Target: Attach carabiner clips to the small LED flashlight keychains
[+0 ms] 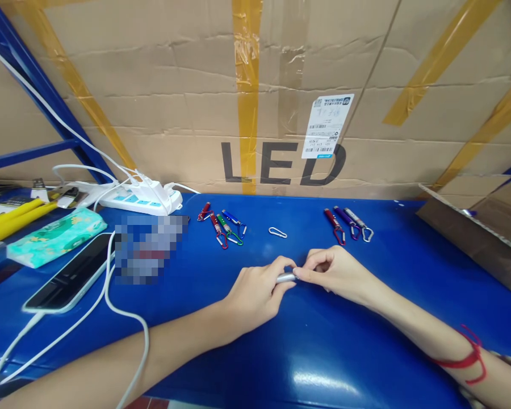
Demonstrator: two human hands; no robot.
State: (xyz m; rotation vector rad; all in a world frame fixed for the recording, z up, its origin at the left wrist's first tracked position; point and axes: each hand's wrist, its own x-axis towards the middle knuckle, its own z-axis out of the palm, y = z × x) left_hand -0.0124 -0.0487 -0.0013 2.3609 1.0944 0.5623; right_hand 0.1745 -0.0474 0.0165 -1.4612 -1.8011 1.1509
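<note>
Two hands (254, 291) (337, 271) hold one tube (285, 278) — one loose carabiner (277, 232) beyond.

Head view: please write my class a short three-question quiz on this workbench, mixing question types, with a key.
1. Multiple choice: what does the left hand hold?
A. A phone
B. A silver tube
C. The yellow handles

2. True or false: a red string band is around the right forearm.

3. Count: how many tubes with clips lie on the blue surface just beyond the right hand?

Key: 1. B; 2. True; 3. Three.
</note>
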